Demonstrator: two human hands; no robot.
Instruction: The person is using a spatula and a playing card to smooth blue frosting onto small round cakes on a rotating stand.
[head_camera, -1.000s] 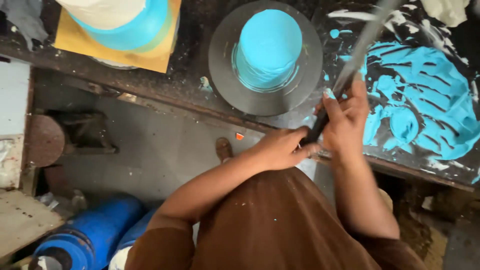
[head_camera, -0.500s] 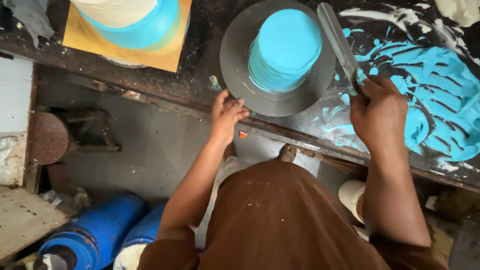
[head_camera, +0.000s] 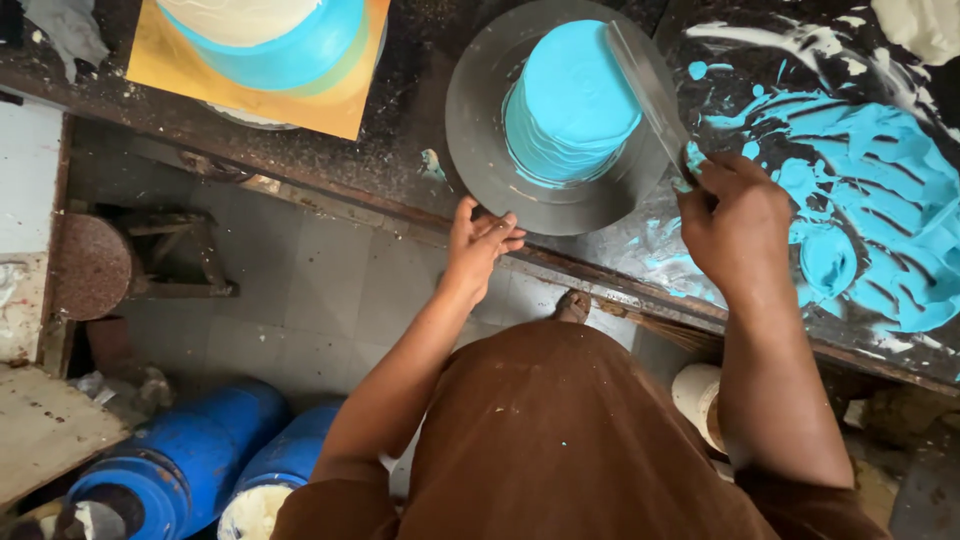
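Gripping the handle of a long flat spatula (head_camera: 648, 92), the right hand (head_camera: 735, 222) is closed tight around it, fingers wrapped fully. The blade runs up and away from the knuckles, its long axis slanting toward the far-left, and its flat side lies against the right flank of the small blue-iced cake (head_camera: 572, 100). That cake sits in the middle of a round grey turntable (head_camera: 480, 130) — the landmark here. At the turntable's near rim the left hand (head_camera: 480, 240) rests with fingers loosely curled, fingertips touching the edge, holding nothing. So the cake lies beyond both hands, and the right one, through the blade, is the nearer. Right of the turntable the dark worktop (head_camera: 400, 150) is smeared with blue icing (head_camera: 860, 220); left of it stands a larger blue-and-white cake (head_camera: 270, 35) on a gold board (head_camera: 330, 100). Below the turntable's bench — blue drums (head_camera: 180, 460) on the floor.
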